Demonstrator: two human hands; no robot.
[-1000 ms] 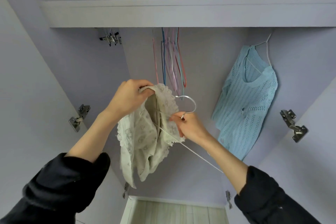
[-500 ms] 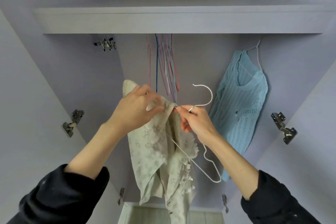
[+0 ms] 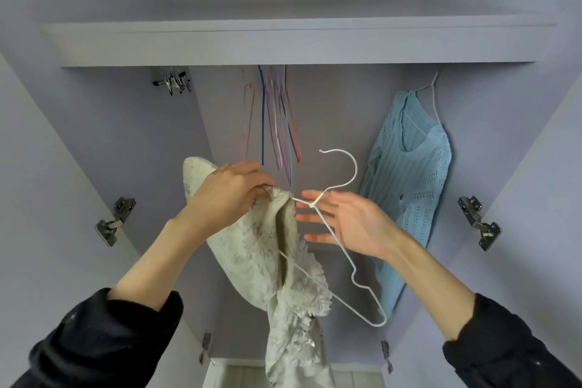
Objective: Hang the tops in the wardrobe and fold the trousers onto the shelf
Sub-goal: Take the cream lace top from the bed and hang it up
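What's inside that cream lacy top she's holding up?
One arm of the white wire hanger runs into the cream top, gripped by the left hand. The hanger's other arm and hook stay bare. How far it reaches inside is covered by fabric.

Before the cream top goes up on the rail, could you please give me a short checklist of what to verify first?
1. Left hand grips the cream lace-trimmed top: ok.
2. Right hand holds the white wire hanger: not ok, fingers straight.
3. Both hanger shoulders inside the top: not ok, one arm bare.
4. Hook free: ok.
5. Free rail space between the coloured empty hangers and the light blue knitted top: cannot tell, rail hidden.
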